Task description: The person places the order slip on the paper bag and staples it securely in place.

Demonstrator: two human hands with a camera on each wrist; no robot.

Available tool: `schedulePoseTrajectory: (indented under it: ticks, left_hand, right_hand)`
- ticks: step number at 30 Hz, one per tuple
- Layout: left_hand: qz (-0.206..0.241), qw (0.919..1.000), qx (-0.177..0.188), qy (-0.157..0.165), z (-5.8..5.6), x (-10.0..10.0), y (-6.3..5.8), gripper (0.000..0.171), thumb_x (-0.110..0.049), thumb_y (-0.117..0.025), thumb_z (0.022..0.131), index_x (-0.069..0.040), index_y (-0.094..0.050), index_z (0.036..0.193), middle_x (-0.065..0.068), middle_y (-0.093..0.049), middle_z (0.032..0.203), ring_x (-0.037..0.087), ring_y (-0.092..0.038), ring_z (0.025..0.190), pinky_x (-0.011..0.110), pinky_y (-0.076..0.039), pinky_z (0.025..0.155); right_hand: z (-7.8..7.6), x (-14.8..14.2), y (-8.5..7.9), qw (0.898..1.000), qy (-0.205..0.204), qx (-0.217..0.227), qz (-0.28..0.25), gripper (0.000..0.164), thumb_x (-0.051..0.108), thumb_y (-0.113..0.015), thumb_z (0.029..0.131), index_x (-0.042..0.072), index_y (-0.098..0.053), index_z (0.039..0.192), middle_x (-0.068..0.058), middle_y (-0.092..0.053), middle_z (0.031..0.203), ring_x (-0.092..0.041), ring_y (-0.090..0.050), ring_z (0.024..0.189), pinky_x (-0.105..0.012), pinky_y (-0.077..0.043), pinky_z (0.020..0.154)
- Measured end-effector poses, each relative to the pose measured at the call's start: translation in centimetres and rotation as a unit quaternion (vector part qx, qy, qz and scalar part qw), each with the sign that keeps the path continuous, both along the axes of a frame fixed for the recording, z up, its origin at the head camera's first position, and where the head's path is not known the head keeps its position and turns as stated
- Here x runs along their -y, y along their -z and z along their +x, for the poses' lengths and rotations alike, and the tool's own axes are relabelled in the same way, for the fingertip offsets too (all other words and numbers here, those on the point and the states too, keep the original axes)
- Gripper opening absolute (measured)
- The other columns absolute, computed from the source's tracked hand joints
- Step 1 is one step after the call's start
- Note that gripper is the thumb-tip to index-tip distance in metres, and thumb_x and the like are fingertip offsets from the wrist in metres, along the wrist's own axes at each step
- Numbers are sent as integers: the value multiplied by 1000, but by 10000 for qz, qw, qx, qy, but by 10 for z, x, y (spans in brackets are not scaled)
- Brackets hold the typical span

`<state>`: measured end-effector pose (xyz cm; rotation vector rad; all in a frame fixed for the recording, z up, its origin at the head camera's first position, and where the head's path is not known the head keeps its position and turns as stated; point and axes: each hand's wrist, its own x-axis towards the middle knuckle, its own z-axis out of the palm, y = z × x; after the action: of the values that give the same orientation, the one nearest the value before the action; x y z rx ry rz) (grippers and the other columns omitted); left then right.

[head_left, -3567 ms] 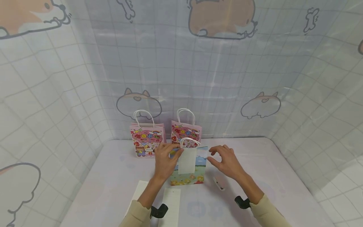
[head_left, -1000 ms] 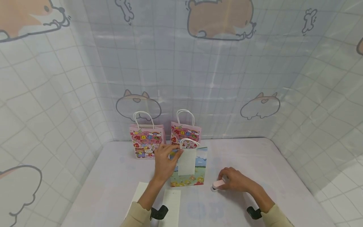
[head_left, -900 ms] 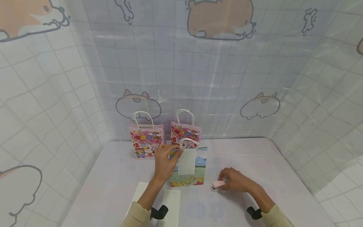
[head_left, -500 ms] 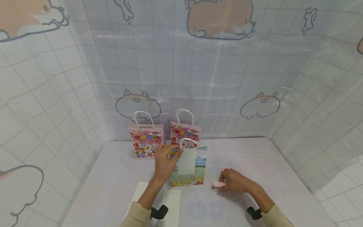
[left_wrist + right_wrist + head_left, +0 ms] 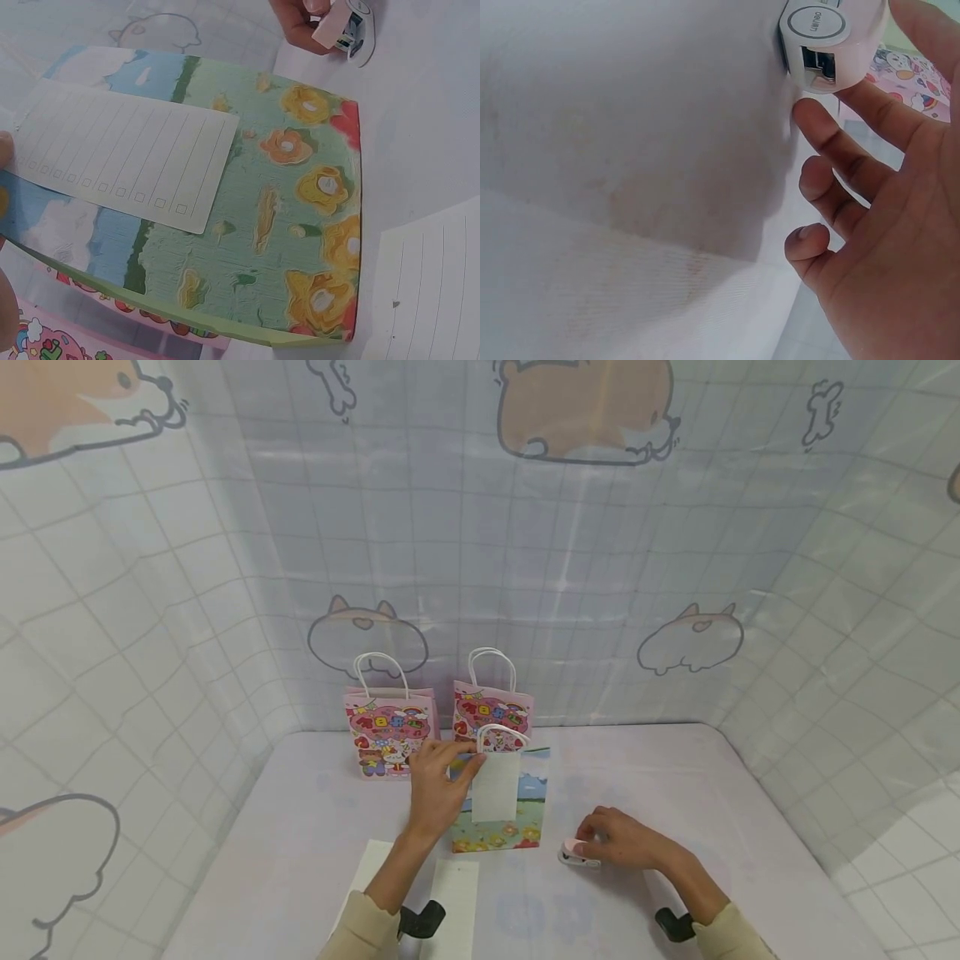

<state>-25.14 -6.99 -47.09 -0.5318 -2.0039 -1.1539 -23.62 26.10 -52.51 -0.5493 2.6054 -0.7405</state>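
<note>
Pale pink and white plastic on the stapler [image 5: 572, 852]: rounded, smooth, probably light but stiff, maybe slick, so I'd hold it by the rear flanks, clear of the mouth. It's right of the painted bag [image 5: 529, 814], low over the counter [image 5: 667, 768]; can't tell if it's touching. My right hand [image 5: 621, 841] pinches it, thumb against fingers, spare fingers loosely bent. My left hand [image 5: 437, 787] pinches the ruled slip [image 5: 495, 789] to the bag's top left edge. Slip is thin matte paper, should crease easily. Bag's a flat-faced paper box, likely light and prone to buckling mid-panel; best held at the top edge by the white looped handle [image 5: 504, 727]. Painted face prints as brushstrokes, yellow and orange flowers on green.
</note>
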Motion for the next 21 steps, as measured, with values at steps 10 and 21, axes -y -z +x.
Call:
schedulePoseTrajectory:
  ticks: [10, 21]
  left_hand:
    - [-6, 10000, -1, -24, 0, 0, 0, 16, -24, -82, 85, -14, -78, 97, 0, -76, 96, 18, -52, 87, 46, -29, 84]
    - [15, 10000, 83, -9, 0, 0, 2, 16, -25, -81, 85, -15, -78, 98, -1, -76, 98, 18, -51, 89, 46, -28, 85]
  right_hand:
    - [2, 0, 2, 9996, 139, 138, -186, 37, 52, -70, 90, 19, -71, 106, 3, -60, 105, -18, -52, 97, -43, -47, 86]
    - [6, -1, 3, 9996, 102, 184, -173, 30, 49, -76, 85, 22, -73, 99, 3, -57, 102, -18, -50, 96, -41, -44, 84]
